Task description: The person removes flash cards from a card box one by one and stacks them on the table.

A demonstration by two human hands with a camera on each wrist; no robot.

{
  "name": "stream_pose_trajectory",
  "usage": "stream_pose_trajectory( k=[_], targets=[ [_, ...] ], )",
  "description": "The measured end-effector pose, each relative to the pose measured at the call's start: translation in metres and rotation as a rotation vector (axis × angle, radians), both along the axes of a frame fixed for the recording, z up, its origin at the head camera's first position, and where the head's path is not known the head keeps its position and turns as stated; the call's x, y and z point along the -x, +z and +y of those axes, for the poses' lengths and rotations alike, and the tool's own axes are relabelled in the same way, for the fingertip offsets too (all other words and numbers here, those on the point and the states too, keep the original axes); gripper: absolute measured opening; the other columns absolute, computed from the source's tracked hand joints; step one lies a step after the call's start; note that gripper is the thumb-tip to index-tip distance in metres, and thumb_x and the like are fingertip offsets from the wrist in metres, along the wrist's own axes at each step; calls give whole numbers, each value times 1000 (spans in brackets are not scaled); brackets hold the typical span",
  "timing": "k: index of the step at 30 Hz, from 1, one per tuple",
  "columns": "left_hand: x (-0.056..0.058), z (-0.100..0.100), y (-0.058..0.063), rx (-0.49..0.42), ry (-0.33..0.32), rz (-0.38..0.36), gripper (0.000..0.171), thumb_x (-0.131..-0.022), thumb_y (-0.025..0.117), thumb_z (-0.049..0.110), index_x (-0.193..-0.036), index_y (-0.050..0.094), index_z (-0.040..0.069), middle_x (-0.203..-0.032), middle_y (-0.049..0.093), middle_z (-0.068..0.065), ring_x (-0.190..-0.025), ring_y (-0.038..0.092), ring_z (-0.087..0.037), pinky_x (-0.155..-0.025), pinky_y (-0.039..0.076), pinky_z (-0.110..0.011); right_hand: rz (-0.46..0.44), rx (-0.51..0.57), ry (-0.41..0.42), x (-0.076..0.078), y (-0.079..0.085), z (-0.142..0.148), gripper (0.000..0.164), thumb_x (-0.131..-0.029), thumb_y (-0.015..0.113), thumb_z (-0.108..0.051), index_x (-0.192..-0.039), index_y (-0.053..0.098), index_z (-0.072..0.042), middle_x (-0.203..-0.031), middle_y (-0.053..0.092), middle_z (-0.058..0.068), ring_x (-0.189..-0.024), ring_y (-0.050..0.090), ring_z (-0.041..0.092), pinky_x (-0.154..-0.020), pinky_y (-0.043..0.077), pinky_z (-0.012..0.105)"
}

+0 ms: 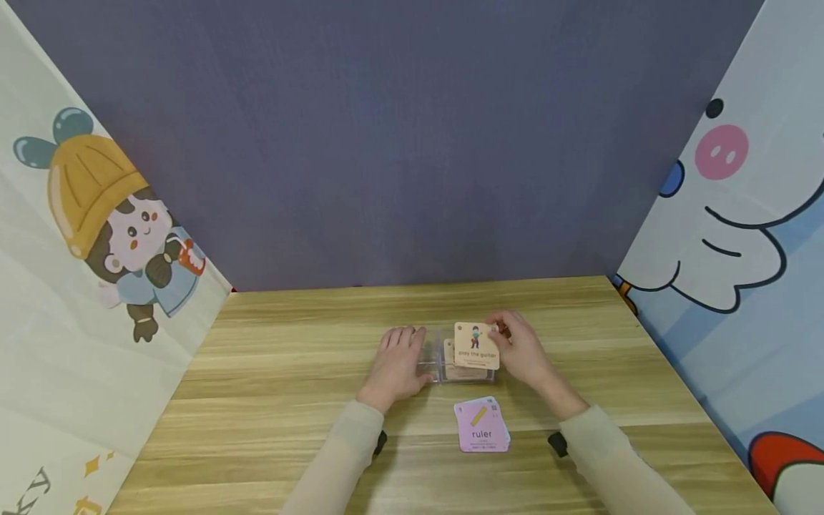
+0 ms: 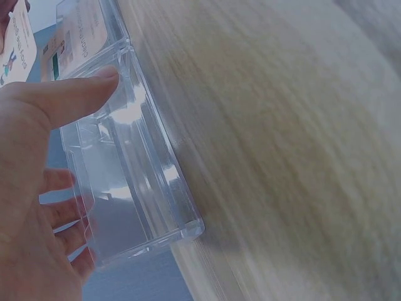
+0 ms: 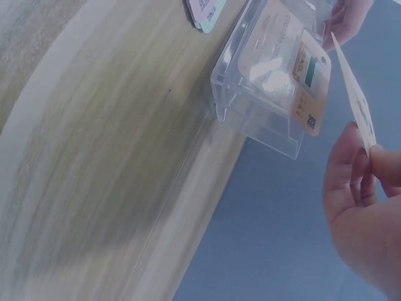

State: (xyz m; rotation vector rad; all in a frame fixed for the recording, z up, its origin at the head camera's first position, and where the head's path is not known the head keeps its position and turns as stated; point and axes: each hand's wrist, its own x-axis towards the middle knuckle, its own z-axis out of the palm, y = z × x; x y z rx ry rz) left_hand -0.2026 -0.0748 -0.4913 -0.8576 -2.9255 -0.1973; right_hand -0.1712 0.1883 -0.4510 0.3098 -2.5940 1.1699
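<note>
A clear plastic box (image 2: 147, 235) with two compartments stands on the table. My left hand (image 1: 395, 365) grips its left compartment, thumb (image 2: 69, 100) at the near rim and fingers along the far side. In the left wrist view nothing shows inside that compartment. Peach-coloured cards (image 3: 285, 63) lie tilted in the right compartment. Over them, my right hand (image 1: 524, 354) pinches a "play the guitar" card (image 1: 476, 347) by its right edge, thumb and fingers on opposite faces. The held card partly hides the cards below it in the head view.
In front of the box lies a small stack of cards (image 1: 483, 433), a pink "ruler" card on top. The wood-grain table (image 1: 277, 400) meets a dark blue-grey panel (image 1: 412, 179) behind, with cartoon-printed sheets (image 1: 759, 272) at both sides.
</note>
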Motion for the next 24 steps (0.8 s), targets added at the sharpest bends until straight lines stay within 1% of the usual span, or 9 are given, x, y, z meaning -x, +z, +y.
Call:
stream_pose_trajectory(
  k=[16,24],
  targets=[
    [0,-1,1,2,4,1,98,-83,78,53,-157,33,8,-151,44,-13,-140,38,-32,-123,22,-48,-15,10,14,-10,8,0,21,-96,63,3,-117,63,0,-98,59,9,-87,57,20,-73,53,25],
    [0,-1,1,-1,7,-12,98,-83,79,53,-157,33,8,-151,43,-13,-141,37,-32,-123,21,-48,-45,41,26,-17,13,1,21,-97,62,3,-118,62,0,-101,59,11,-86,57,21,-65,52,24]
  ],
)
